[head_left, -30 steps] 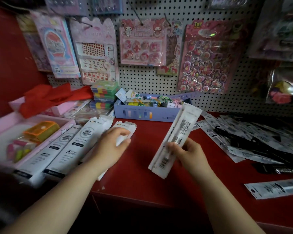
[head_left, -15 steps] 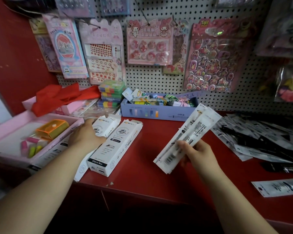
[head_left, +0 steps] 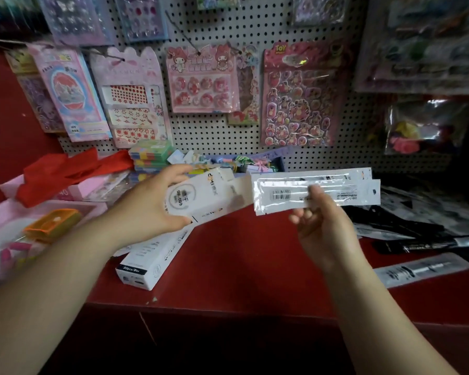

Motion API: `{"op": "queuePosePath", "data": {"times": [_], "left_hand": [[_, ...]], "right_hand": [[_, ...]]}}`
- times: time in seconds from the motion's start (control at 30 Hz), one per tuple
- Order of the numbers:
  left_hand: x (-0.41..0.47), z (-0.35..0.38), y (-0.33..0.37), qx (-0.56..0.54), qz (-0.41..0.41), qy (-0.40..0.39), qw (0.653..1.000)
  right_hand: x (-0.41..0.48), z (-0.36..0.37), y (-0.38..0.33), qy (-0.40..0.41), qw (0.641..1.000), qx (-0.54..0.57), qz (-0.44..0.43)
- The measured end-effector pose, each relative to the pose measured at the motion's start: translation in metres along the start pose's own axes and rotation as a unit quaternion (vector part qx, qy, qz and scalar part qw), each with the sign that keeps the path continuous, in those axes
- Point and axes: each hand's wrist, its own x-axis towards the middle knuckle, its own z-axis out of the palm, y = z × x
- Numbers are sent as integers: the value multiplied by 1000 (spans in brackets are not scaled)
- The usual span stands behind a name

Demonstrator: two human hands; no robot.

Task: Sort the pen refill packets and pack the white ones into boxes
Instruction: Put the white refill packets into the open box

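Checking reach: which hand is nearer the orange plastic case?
Left. The left hand is just right of the orange plastic case; the right hand is much farther right.

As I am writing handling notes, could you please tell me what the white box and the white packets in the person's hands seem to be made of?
The long white printed box held by the left hand looks like thin matt cardboard: a folded end flap shows. The flat white refill packets pinched by the right hand look like glossy plastic film: bright glare streaks them.
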Motion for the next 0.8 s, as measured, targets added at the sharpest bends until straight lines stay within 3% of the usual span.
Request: {"op": "queuePosePath", "data": {"times": [0.23, 0.67, 0.8], "left_hand": [[5, 36, 26, 5, 44, -78, 996], [5, 50, 30, -52, 28, -54, 997], [3, 51, 28, -39, 28, -44, 998]], "right_hand": [[1, -18, -7, 13, 997, -49, -54], [8, -31, -4, 51, 981, -177, -61], [4, -27, -4, 30, 971, -229, -61]]}}
